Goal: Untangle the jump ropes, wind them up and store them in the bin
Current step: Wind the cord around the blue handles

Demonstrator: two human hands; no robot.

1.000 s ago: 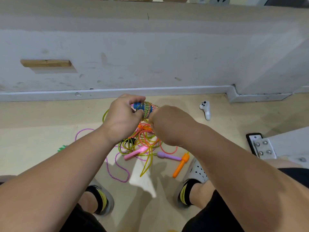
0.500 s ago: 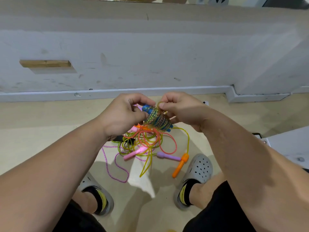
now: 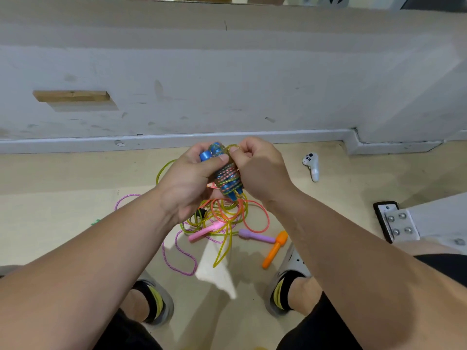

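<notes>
My left hand (image 3: 190, 181) grips the blue-handled jump rope bundle (image 3: 227, 178), its speckled cord wound round the two blue handles. My right hand (image 3: 259, 168) pinches the loose end of that cord at the top of the bundle. Below them on the floor lies a tangle of yellow and orange ropes (image 3: 225, 213), with a pink handle (image 3: 206, 229), a purple handle (image 3: 255, 236) and an orange handle (image 3: 274, 250). A pink speckled rope (image 3: 177, 251) loops out to the left. No bin is in view.
A white game controller (image 3: 312, 165) lies on the floor at the right. A black phone (image 3: 381, 221) sits by a white bracket with bolts (image 3: 400, 224). The grey wall and its baseboard (image 3: 177, 140) run close behind. My feet in grey clogs flank the tangle.
The bundle has swung more upright in my left hand. My right hand has shifted from the bundle's side to its top, pinching the cord end there.
</notes>
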